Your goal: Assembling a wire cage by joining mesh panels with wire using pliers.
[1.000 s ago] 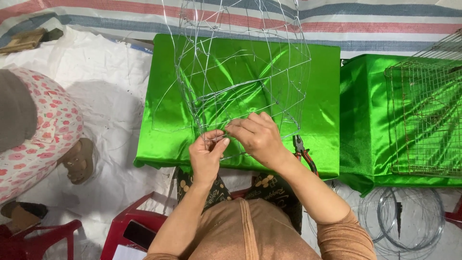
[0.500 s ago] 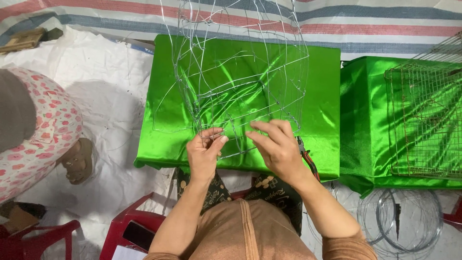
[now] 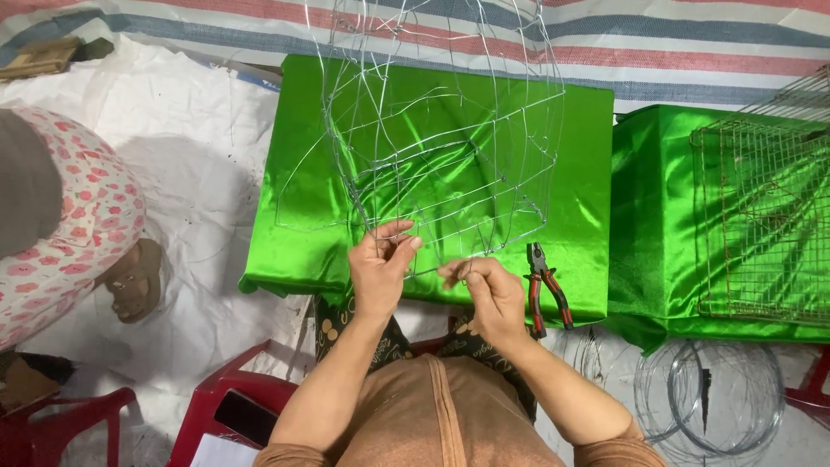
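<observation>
Leftmost, a person in a floral sleeve (image 3: 73, 216) sits at nine o'clock. Centrally, the left hand (image 3: 379, 272) pinches the wire frame (image 3: 441, 130) at its lower edge on the green surface (image 3: 285, 251); the right hand (image 3: 484, 290) grips a loose strand. Light, springy and probably snag-prone, it seems best held at crossings. Pliers (image 3: 545, 285) lie at three o'clock.

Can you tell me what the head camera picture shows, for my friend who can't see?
Two hands, left hand and right hand, pinch thin wire at the bottom of a wire frame over a shiny green cloth. Red-handled pliers lie beside the right hand.
</observation>
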